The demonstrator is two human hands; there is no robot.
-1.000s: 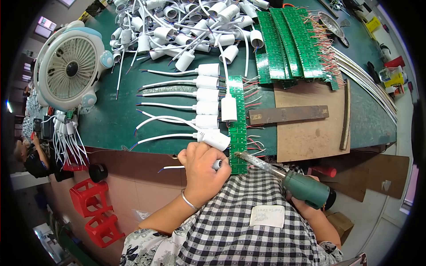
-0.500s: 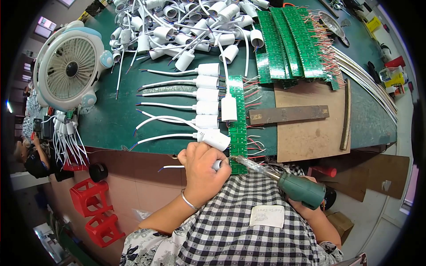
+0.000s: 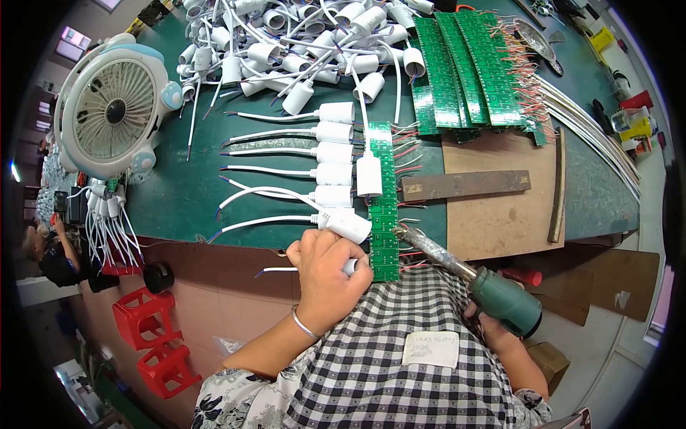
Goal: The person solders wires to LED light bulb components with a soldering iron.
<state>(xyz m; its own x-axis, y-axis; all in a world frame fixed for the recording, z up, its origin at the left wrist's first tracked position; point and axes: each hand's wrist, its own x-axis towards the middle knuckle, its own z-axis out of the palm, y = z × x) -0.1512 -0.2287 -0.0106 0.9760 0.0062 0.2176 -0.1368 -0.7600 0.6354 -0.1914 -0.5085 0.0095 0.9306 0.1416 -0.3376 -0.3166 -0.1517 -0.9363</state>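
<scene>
My left hand (image 3: 325, 270) is closed around a white lamp socket (image 3: 349, 267) at the table's front edge; its cable pokes out on the left. The socket's mouth meets the near end of a green circuit board panel (image 3: 384, 247), which overhangs the edge. My right hand (image 3: 494, 330) grips a soldering iron (image 3: 504, 300) with a thick green body, partly hiding the fingers. Its tip hovers by the panel's right side, near the red and white wires. Several white sockets (image 3: 334, 174) with cables lie in a row along the panel's left side, and one socket (image 3: 368, 175) rests on top of it.
Loose white sockets (image 3: 300, 61) are heaped at the back. Green panels with wires (image 3: 464, 71) are stacked at the back right. A brown bar (image 3: 464, 184) lies partly on a brown board (image 3: 500, 229). A fan (image 3: 114, 107) stands left; red stools (image 3: 143, 314) are below.
The soldering iron, in my right hand, has drawn back from the socket at the panel's left edge to the panel's right side. My left hand has stayed put.
</scene>
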